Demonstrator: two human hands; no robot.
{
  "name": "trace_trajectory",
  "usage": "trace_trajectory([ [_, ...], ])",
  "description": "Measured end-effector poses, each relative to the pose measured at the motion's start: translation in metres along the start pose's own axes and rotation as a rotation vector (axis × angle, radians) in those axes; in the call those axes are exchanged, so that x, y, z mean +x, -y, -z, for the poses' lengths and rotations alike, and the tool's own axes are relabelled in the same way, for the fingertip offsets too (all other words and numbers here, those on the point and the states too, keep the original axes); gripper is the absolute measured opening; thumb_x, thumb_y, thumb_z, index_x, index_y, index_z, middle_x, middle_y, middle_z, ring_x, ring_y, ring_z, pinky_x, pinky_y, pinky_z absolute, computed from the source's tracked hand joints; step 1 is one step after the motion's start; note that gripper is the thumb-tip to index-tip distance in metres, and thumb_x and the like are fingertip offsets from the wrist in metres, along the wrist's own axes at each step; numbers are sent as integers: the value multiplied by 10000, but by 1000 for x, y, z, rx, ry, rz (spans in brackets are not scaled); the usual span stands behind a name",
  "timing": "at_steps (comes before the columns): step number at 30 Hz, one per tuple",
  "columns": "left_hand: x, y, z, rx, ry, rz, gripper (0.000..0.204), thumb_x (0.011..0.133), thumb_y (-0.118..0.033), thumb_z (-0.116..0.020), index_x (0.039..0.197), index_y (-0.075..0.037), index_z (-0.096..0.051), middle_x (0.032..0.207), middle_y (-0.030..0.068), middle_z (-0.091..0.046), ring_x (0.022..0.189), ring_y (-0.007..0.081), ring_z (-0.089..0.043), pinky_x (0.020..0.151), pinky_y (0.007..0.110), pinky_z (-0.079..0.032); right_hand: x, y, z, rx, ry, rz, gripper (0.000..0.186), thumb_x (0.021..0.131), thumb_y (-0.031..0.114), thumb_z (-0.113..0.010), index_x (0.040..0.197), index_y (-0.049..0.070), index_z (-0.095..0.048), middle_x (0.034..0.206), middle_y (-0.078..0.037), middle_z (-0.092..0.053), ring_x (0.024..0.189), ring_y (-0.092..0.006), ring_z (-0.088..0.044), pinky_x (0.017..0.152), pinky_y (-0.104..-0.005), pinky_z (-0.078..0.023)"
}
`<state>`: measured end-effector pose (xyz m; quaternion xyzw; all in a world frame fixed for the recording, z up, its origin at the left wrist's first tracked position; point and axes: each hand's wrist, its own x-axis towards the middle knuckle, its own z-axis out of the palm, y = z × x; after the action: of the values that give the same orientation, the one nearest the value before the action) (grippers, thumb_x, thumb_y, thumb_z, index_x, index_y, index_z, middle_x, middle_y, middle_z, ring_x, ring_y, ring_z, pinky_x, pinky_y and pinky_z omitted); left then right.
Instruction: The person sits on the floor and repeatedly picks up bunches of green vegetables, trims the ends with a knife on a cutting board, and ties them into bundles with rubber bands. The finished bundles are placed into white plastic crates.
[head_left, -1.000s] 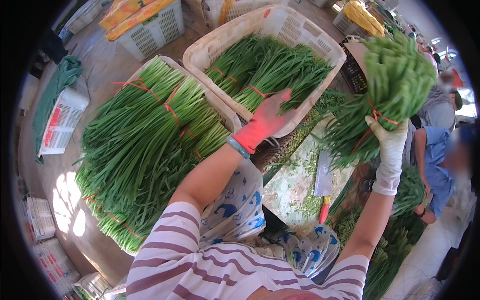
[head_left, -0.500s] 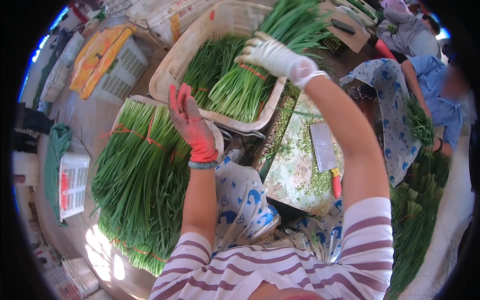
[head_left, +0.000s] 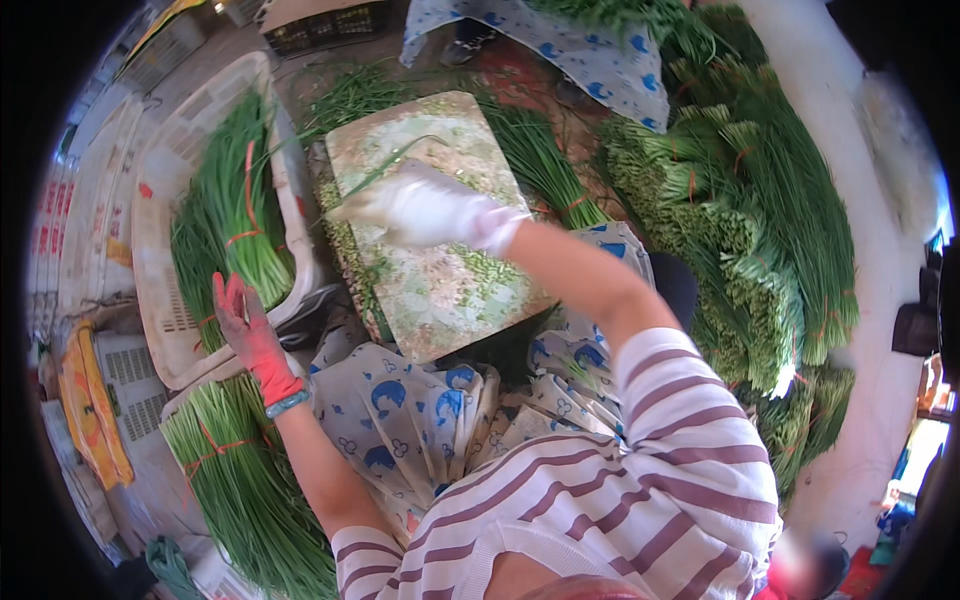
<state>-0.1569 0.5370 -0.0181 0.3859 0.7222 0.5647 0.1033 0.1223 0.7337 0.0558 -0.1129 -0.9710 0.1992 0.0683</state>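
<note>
The board (head_left: 455,300) lies beneath the right hand (head_left: 415,208), green bunch (head_left: 262,262) near the left hand (head_left: 248,328).

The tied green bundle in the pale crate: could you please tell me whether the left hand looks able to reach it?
Yes, most likely: the left hand looks empty, its fingers are close to the pale stalk ends of the tied green bundle, and nothing visible stands between them.

Bound in red as a long green bundle (head_left: 242,200), lies in the whitish crate (head_left: 158,225), stems (head_left: 266,270) toward the near end.
</note>
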Motion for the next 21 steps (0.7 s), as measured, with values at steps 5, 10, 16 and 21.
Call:
trace_trajectory([
  [5,-9,-36,-37,184,241,-140,532,964,-157,-625,1450,-2,-472,1370,180,-605,1256,250,-581,1086,371,-410,-237,-99,86,-32,-67,-716,618,868,342,-671,1434,136,-533,1352,-169,-619,1214,-335,-610,1040,-404,-479],
  [10,-31,-89,-91,294,647,-379,495,933,-198,-653,1377,0,-558,1362,180,-615,1268,304,-579,1093,373,-409,-393,-157,74,152,-215,-1178,827,834,475,-736,1460,7,-468,1263,-227,-662,1168,-330,-646,1011,-368,-485],
  [16,-113,-98,-150,507,766,-321,737,876,-260,-713,1494,-2,-404,1462,229,-492,1352,383,-468,1152,453,-347,-399,-222,-69,255,-91,-1313,1405,668,750,-757,1588,-18,-25,1468,-304,-461,1312,-398,-518,1116,-390,-405],
  [21,-161,-32,-148,655,407,-211,771,897,-290,-697,1520,4,-350,1527,243,-402,1420,416,-359,1195,487,-267,-352,-232,-121,124,234,-1467,1504,605,746,-805,1598,94,118,1550,-252,-365,1385,-387,-440,1125,-491,-376],
])
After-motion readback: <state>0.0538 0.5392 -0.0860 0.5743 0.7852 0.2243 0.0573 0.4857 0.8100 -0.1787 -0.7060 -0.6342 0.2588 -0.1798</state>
